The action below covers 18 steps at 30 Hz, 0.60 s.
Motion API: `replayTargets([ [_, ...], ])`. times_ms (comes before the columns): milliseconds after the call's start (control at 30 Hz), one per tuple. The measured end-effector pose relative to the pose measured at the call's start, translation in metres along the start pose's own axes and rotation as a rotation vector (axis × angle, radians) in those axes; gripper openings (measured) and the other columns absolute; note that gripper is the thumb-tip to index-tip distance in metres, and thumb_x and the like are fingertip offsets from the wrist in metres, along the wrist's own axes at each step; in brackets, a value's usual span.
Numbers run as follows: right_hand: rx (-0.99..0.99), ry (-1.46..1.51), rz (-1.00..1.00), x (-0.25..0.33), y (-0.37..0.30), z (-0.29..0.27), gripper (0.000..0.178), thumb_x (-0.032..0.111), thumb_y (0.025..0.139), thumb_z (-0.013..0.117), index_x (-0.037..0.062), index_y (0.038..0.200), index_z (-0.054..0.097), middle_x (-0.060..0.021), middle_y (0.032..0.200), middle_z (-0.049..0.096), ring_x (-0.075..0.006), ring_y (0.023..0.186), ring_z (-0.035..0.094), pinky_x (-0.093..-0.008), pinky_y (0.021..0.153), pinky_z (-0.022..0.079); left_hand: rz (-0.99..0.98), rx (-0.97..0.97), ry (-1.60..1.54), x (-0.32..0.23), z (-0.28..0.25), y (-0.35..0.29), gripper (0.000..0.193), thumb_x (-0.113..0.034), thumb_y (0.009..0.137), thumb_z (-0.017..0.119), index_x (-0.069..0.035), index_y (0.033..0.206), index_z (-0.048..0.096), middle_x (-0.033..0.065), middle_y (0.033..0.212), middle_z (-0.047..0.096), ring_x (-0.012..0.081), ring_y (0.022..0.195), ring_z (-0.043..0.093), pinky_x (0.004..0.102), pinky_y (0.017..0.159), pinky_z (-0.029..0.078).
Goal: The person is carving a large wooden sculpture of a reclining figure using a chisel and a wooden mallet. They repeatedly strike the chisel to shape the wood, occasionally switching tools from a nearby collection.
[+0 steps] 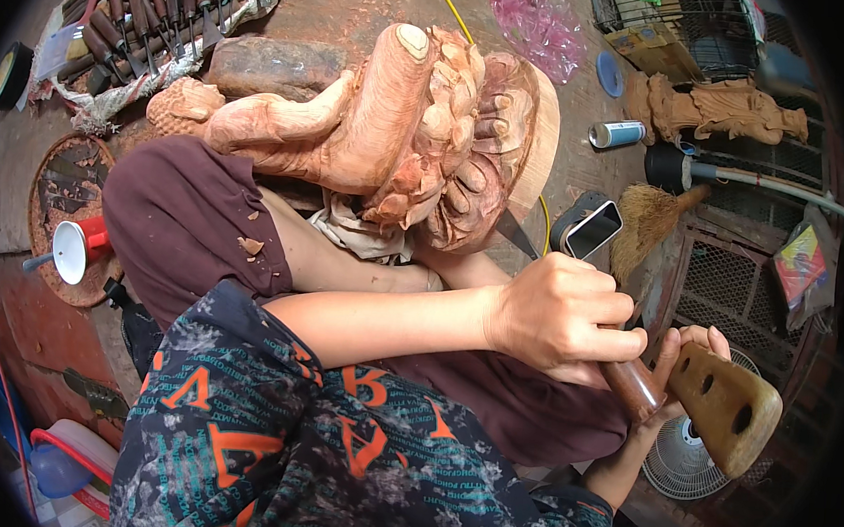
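Note:
My left hand (566, 316) is closed around the brown wooden handle of a chisel (517, 235). Its steel blade points up-left at the lower right edge of a large reddish wood carving (378, 116); whether it touches cannot be told. The carving has a thick rounded limb and clusters of petal-like relief, and rests by my crossed legs. Just beyond the handle's butt, my right hand (668, 361) grips a worn wooden mallet (723, 403) with dark hollows in its face. The mallet's grip is mostly hidden by my fingers.
Many carving tools (157, 6) lie on a cloth at upper left, near a wood block (274, 68). To the right are a phone (593, 230), a straw broom (651, 224), a can (616, 133) and another carving (731, 110). A fan (685, 463) stands below the mallet; a red-and-white cup (73, 250) is left.

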State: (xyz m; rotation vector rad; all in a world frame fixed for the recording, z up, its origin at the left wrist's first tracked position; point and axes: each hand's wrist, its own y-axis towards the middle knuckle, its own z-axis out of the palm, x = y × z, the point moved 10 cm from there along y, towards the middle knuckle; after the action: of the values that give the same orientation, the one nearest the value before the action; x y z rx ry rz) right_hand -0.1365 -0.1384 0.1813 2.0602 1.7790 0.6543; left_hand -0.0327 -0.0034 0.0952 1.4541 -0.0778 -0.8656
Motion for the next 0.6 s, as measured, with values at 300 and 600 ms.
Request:
replayTargets([
  [300,0.044,0.069,-0.081,0.013,0.002,0.003,0.052,-0.012,0.085,0.056,0.0014,0.130,0.034,-0.0108,0.082,0.056,-0.0178,0.073,0.053,-0.0339,0.074,0.046,0.001,-0.008,-0.044,0.005,-0.002,0.001,0.038,-0.046,0.068,0.067,-0.012,0.085,0.063,-0.0008,0.064,0.043,0.0146,0.049,0.047,0.0285,0.042,0.037],
  [600,-0.160,0.381,-0.049,0.012,0.002,-0.014,0.051,-0.015,0.082,0.055,0.0029,0.125,0.035,-0.0121,0.083,0.054,-0.0219,0.074,0.053,-0.0387,0.071,0.047,-0.004,-0.010,-0.080,0.008,-0.011,0.003,0.037,-0.044,0.068,0.068,-0.010,0.082,0.063,-0.0004,0.062,0.042,0.0148,0.048,0.046,0.0283,0.042,0.035],
])
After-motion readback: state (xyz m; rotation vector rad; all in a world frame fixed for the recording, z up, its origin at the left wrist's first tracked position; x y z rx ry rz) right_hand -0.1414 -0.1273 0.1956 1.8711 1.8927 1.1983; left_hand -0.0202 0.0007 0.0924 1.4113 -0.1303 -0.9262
